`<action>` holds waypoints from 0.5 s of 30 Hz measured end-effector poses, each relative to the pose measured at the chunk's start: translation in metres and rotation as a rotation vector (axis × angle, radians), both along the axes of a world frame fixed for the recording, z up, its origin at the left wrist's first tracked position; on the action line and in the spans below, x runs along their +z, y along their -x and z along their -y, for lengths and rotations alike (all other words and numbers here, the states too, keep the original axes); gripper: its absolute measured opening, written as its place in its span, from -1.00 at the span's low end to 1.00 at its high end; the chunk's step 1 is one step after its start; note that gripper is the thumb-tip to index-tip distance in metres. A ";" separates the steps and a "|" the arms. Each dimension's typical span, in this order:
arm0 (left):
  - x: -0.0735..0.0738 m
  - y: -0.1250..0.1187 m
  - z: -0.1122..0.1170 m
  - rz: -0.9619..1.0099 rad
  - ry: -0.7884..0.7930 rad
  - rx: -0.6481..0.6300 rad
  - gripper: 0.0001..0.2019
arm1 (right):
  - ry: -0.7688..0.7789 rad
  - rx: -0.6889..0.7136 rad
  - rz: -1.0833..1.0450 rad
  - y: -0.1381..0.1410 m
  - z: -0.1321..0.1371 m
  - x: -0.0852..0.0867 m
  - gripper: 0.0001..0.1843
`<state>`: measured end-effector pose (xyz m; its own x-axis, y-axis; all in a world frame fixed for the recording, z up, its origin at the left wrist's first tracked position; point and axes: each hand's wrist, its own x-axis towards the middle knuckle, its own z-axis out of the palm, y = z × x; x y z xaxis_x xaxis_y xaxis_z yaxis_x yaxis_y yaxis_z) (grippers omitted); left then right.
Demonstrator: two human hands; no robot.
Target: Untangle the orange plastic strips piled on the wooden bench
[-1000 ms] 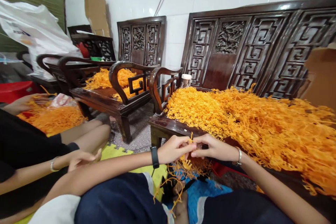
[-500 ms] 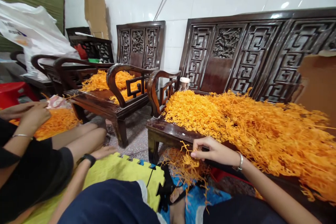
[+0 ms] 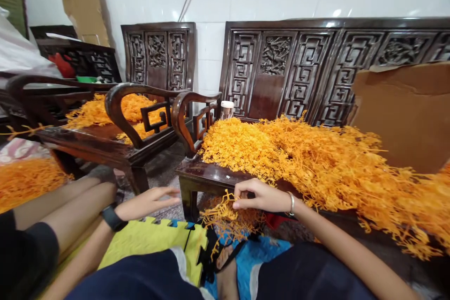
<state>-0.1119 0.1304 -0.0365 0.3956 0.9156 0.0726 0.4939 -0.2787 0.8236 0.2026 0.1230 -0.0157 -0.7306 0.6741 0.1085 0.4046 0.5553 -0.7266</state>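
My right hand [image 3: 258,195], with a silver bracelet at the wrist, pinches a sprig of orange plastic pieces [image 3: 225,213] just below the front edge of a dark wooden bench [image 3: 204,176]. A large heap of the same orange pieces [image 3: 316,164] covers the bench seat. My left hand [image 3: 149,201], with a black band on the wrist, hovers to the left with fingers stretched out and nothing in it. It hangs over a yellow foam mat [image 3: 154,239].
A carved armchair [image 3: 140,112] to the left holds more orange pieces. Another person's legs [image 3: 59,206] lie at the left beside an orange pile [image 3: 24,180]. A small jar [image 3: 227,109] stands on the bench. A cardboard sheet [image 3: 404,112] leans at the right.
My left hand let go of the orange sprig, swung away left, and now reaches back toward it. The right hand keeps its pinch. The view turned right and the neighbour's hands left the frame.
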 end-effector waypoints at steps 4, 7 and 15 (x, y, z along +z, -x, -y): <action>0.034 -0.069 0.009 -0.063 0.034 -0.415 -0.41 | -0.020 0.060 -0.023 0.002 0.003 0.005 -0.74; 0.040 -0.112 0.013 0.055 0.214 -0.492 -0.58 | -0.073 0.076 -0.080 0.001 0.007 0.009 -0.74; 0.032 -0.114 0.016 0.082 0.228 -0.585 -0.61 | -0.315 0.045 0.114 -0.015 0.027 0.033 -0.74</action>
<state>0.0018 0.1142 -0.0048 0.8368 0.5454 -0.0474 0.2454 -0.2962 0.9231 0.2180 0.0957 0.0176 -0.7782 0.5873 0.2223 0.4436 0.7647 -0.4674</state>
